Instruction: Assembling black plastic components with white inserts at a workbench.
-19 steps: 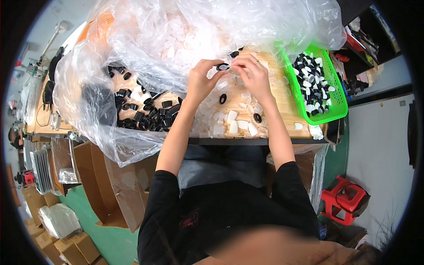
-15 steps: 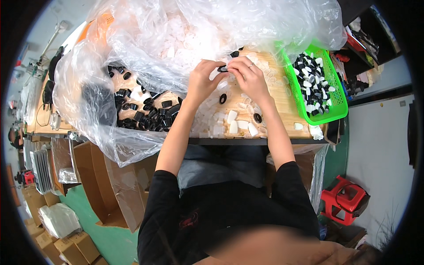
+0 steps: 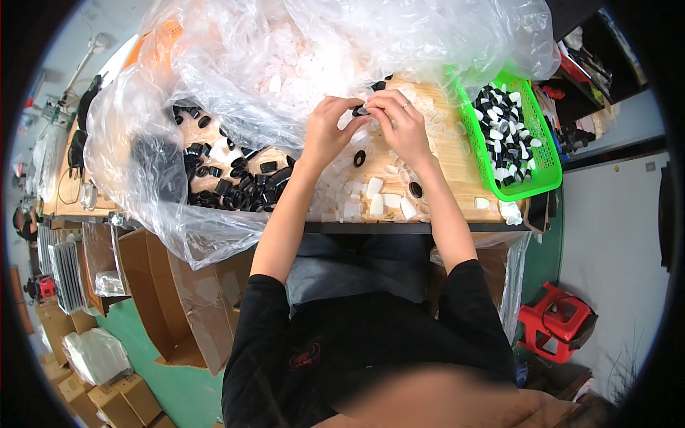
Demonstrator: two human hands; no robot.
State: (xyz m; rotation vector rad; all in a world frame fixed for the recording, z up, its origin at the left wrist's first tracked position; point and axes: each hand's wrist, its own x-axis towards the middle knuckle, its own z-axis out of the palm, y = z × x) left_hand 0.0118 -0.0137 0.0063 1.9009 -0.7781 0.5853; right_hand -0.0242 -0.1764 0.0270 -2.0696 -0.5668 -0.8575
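Observation:
Between my fingertips, over the wooden table, is a small black oval part (image 3: 359, 111) with a greyish piece at its right side. My left hand (image 3: 327, 132) pinches it from the left. From the other side my right hand (image 3: 399, 128), with a ring on one finger, closes thumb and fingers on the same part; its exact fit is partly hidden. Just below lies a black oval ring (image 3: 359, 158), and a second black ring (image 3: 415, 190) rests closer to the table edge. Several white oval pieces (image 3: 392, 201) lie beside it, among clear oval pieces.
A green basket (image 3: 546, 157) of black and white pieces stands at the right. Clear plastic sheeting (image 3: 235, 78) covers the back and left, around many black parts (image 3: 242, 187). A cardboard box (image 3: 157, 292) sits below left; a red stool (image 3: 556, 321) is at lower right.
Both hands stay nearly in place on the black part. The right fingers have shifted very slightly around it; the things on the table look the same.

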